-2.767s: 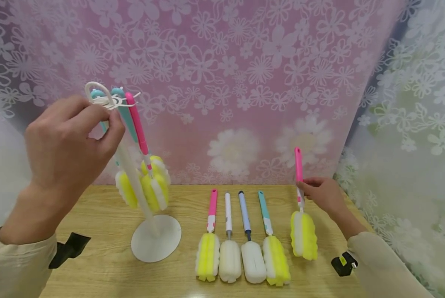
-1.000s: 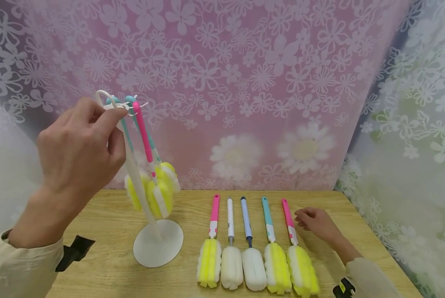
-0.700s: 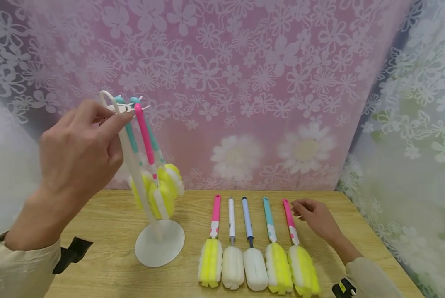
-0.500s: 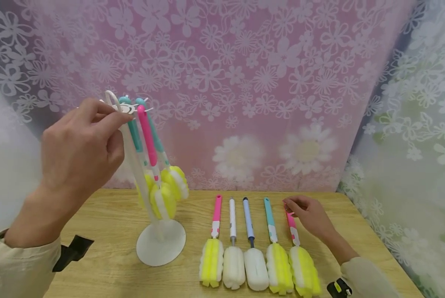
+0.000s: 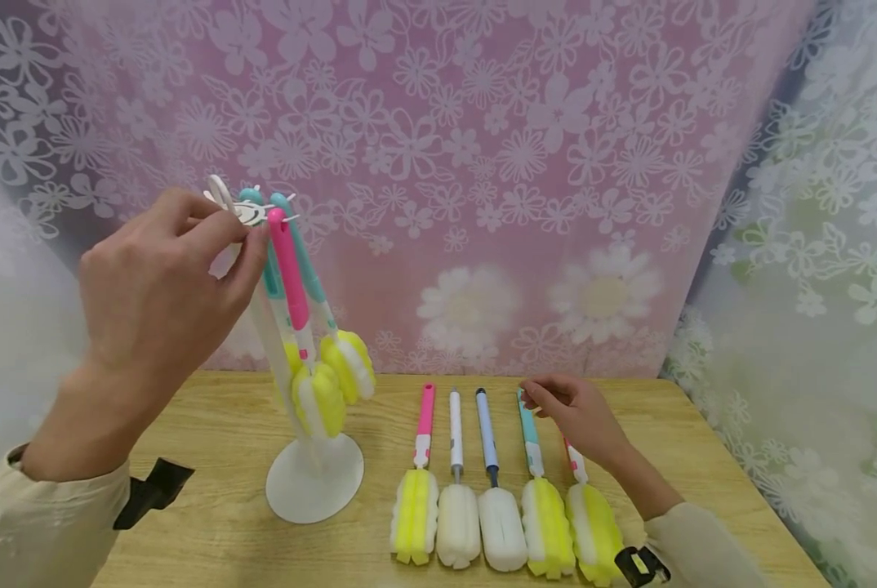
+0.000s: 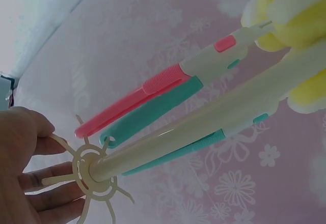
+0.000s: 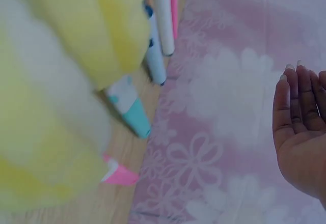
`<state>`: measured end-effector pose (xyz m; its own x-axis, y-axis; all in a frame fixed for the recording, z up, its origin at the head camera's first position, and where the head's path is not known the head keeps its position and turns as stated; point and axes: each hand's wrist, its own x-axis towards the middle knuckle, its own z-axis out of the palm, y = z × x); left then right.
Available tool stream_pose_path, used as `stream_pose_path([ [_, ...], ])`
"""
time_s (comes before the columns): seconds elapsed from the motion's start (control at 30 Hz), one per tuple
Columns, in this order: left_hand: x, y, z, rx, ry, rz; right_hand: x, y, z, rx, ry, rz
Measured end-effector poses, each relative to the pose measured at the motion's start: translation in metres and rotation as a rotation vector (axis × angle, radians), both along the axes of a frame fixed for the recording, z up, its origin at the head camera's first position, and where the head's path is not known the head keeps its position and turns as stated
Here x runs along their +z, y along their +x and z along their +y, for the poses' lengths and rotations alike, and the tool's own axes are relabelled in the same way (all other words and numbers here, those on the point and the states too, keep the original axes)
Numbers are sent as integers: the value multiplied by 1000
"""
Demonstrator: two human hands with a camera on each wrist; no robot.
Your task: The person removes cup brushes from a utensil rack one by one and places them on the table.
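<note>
My left hand [image 5: 162, 282] pinches the pronged top ring [image 6: 84, 170] of a white brush stand [image 5: 284, 490]. From its hooks hang a pink-handled sponge brush [image 5: 289, 273] and two teal-handled ones [image 5: 308, 265], with yellow-and-white heads. On the right, my right hand [image 5: 574, 416] hovers by the handle of a teal sponge brush [image 5: 545, 523], fingers loosely bent around nothing. It partly covers the pink sponge brush [image 5: 593, 531] at the row's right end. In the right wrist view the right hand's fingers [image 7: 308, 102] look nearly straight.
Left of the teal brush lie a blue-handled brush [image 5: 503, 531], a white-handled brush [image 5: 458, 531] and another pink sponge brush [image 5: 414, 514], all on the wooden table [image 5: 211, 506]. A flowered pink curtain [image 5: 483, 204] stands behind, with a pale one [image 5: 835, 327] at the right.
My right hand laid the pink sponge brush at the row's right end, released it and moved left to the teal handle. On the stand, the hanging brushes have swung round to the right.
</note>
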<state>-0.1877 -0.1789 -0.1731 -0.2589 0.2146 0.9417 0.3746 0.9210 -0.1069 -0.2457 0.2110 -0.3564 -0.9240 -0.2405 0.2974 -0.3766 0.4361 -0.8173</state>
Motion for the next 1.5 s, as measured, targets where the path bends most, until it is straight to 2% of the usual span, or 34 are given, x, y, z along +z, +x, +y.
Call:
stream_pose_path([
  [0.23,-1,1,-2,-1,14,-20,12,2,-37,70,-39,32],
  [0.5,-3,0,-6,-53,42,-31,19,-4,-90,189,-108,53],
  [0.63,-3,-2,-6,-74,59,-39,26,-4,-118,210,-119,69],
  [0.83,-4,-4,-5,-76,96,-15,48,-3,-161,258,-161,119],
  [1.03,-2,-4,-5,-69,81,-2,67,0,-203,309,-228,163],
  [1.17,-2,-3,-5,-64,84,6,75,3,-225,311,-253,209],
  [1.5,-3,-4,-3,-55,101,-3,80,3,-249,205,-265,225],
])
